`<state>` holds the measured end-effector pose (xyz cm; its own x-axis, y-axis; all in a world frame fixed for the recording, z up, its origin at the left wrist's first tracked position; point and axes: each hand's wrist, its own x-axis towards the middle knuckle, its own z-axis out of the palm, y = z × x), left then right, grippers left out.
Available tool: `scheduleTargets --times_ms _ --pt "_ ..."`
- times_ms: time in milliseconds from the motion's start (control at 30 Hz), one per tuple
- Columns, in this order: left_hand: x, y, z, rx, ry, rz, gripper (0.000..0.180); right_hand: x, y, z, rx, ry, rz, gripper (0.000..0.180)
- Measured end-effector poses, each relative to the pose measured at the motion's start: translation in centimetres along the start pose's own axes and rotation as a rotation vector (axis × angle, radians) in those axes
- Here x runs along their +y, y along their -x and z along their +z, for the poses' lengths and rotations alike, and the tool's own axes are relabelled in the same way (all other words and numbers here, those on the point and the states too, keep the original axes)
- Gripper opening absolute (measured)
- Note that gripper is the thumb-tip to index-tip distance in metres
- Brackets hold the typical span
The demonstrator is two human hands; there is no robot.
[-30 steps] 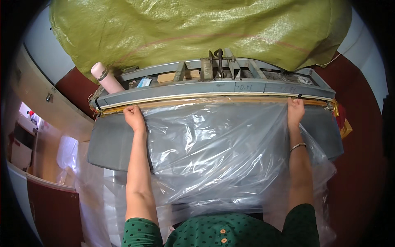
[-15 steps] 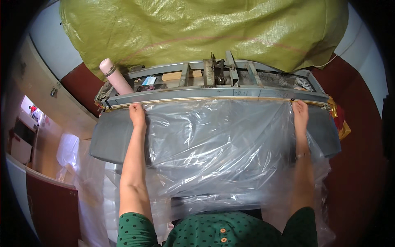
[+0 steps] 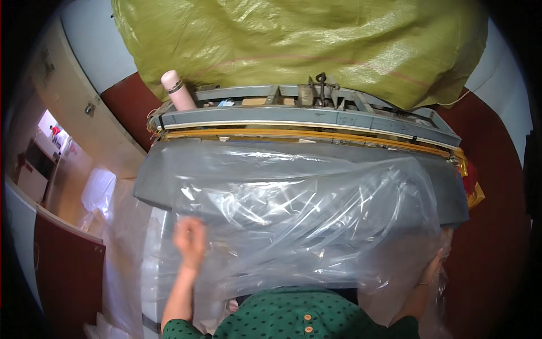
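A large sheet of clear plastic film (image 3: 293, 209) lies crumpled over the grey padded ledge (image 3: 155, 175) and hangs down toward my lap. My left hand (image 3: 189, 240) is over the film's left part, smeared by motion; its fingers look curled, but what is in them cannot be made out. At the film's right edge, below the ledge, my right hand (image 3: 433, 265) grips the plastic, its fingers partly covered by the film. Beyond the film is a long metal sealing bar frame (image 3: 265, 117), raised above orange strips (image 3: 248, 133).
A pink flask (image 3: 179, 93) leans at the frame's left end. Behind it hangs a big yellow-green woven sheet (image 3: 316, 42). Gold and red scraps (image 3: 473, 189) hang at the right end. More clear plastic (image 3: 121, 248) drapes on the left, near an open door (image 3: 96, 121).
Both hands have moved from the bar back toward me, the right one also outward. The bar frame has lifted, baring the orange strips, and the film's far edge has come away from it.
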<state>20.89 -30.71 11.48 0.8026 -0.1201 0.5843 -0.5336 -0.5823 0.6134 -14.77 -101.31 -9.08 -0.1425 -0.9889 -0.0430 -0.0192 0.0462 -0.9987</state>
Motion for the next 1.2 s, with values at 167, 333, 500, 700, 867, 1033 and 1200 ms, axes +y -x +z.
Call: scheduleTargets --times_ms 167,333,500,700,867,1033,1200 --pt "3.3 9.8 7.8 -0.898 0.138 0.445 0.032 -2.2 4.2 2.8 -0.304 -0.276 0.287 0.065" --pt "-2.4 13.3 8.9 -1.107 0.262 -0.018 0.023 -7.9 2.5 5.7 -0.292 -0.424 -0.105 0.056" --pt "-6.0 8.4 0.8 -0.724 0.443 -0.685 0.009 -27.1 16.9 16.0 -0.567 -0.411 -0.349 0.041" --pt "-24.5 11.1 -18.9 0.537 0.555 -0.705 0.026 -33.1 33.9 25.6 -1.798 -0.168 -0.286 0.046" --pt "-25.1 10.1 -25.6 0.806 -0.077 -0.763 0.031 -34.7 38.5 26.2 -2.078 -0.095 -0.169 0.04" --pt "3.9 -3.8 -11.4 0.135 0.293 -0.428 0.028 -33.0 34.8 27.1 -1.681 -0.022 -0.576 0.035" --pt "17.6 -7.1 -0.2 -0.551 0.323 0.195 0.064 -32.2 32.3 27.3 -1.397 0.158 -1.214 0.051"
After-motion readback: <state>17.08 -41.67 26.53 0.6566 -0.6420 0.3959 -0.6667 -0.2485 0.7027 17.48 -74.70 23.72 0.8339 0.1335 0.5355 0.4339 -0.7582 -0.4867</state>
